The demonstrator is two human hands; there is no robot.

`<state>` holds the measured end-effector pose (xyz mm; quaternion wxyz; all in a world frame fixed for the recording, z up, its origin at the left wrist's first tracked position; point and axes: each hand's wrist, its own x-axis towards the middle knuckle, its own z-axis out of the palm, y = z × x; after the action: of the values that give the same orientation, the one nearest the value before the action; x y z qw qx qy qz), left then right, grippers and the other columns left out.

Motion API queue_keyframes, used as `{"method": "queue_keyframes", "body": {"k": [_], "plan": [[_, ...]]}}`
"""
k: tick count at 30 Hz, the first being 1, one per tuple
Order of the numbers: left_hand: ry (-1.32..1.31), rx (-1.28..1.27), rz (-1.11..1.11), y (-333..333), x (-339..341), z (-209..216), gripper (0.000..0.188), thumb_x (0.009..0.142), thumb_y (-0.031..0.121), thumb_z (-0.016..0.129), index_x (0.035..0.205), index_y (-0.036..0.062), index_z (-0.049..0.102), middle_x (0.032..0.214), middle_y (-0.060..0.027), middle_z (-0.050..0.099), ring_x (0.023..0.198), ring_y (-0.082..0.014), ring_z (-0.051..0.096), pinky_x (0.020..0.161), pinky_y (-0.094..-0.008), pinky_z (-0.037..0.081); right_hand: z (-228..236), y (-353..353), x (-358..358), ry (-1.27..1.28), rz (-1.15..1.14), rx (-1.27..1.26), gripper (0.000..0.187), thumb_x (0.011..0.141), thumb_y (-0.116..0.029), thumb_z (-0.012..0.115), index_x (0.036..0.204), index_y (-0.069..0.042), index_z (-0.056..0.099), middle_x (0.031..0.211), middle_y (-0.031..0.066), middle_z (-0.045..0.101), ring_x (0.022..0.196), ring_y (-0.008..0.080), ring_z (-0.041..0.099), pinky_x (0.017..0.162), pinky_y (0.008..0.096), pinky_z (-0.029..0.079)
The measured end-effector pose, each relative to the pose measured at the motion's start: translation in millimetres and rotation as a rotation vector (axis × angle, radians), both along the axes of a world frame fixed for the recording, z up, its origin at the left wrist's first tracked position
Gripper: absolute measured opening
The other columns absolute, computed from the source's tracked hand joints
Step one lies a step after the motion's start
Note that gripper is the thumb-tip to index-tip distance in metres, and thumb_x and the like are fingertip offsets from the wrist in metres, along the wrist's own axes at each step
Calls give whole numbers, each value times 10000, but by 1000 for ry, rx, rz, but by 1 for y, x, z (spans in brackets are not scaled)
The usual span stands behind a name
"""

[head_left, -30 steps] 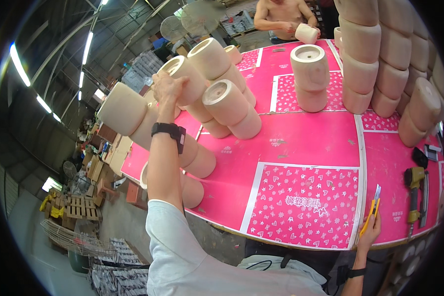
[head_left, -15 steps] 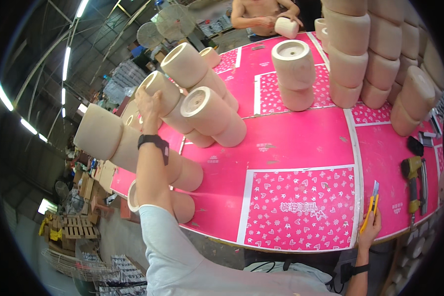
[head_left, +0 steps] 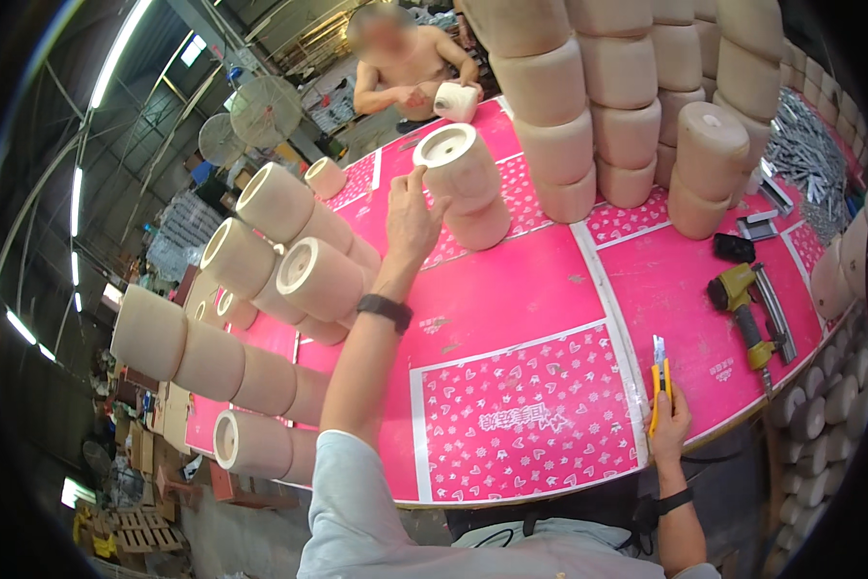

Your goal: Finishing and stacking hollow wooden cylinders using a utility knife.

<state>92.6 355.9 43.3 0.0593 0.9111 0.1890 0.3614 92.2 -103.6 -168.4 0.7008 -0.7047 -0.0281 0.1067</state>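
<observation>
workshop/factory hall | stacked pale rolls [head_left: 627, 87] | nail gun [head_left: 743, 299] on pink table [head_left: 550, 289] | strip lights (high roof)

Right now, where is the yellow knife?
In the head view, the yellow knife is in the right hand at the near edge of the pink table, left of the nail gun.

Left hand [head_left: 410, 217] stretched out over the pink surface [head_left: 530, 289], fingers touching the side of the top roll [head_left: 458, 164] of a two-high stack. Right hand [head_left: 667, 420] at the near edge, grip closed around a yellow utility knife [head_left: 658, 376]. Nail gun [head_left: 747, 304] lying to the right. Rolls on their sides [head_left: 289, 256] piled left, a tall stacked wall [head_left: 627, 96] behind. Another person [head_left: 405, 63] at the far end, holding a white roll [head_left: 456, 99].
</observation>
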Motion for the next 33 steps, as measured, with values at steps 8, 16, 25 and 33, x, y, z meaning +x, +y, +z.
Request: {"method": "queue_keyframes", "body": {"k": [8,16,25,33], "plan": [[-21,6,168,10,74,-28,753,700,196,821,1323,-9,452,1389,-293,365,1244,-461,438,1039,-472,420,6,-1,1,8,4,41,330,966,-130,555,1252,33,575,697,-6,544,523,53,502,450,228,394],[-12,18,103,37,76,-19,642,675,179,834,1189,-31,513,1244,-244,468,1090,-412,546,942,-448,475,3,-2,1,-9,-3,-16,339,951,-119,577,1248,44,578,744,24,591,537,74,525,476,238,420],[-258,312,-90,-16,79,-13,520,741,75,772,1202,1,542,1224,-229,531,1144,-393,531,974,-428,441,3,-4,2,-14,-35,-3,346,953,-109,575,1265,41,569,753,27,590,545,75,538,483,237,450],[-46,-7,-737,-228,214,-42,645,826,222,755,1334,-29,447,1349,-249,445,1227,-386,479,1057,-413,389,2,-22,25,84,-183,181,354,988,-144,537,1307,10,542,838,31,596,578,84,558,495,235,473]]}}
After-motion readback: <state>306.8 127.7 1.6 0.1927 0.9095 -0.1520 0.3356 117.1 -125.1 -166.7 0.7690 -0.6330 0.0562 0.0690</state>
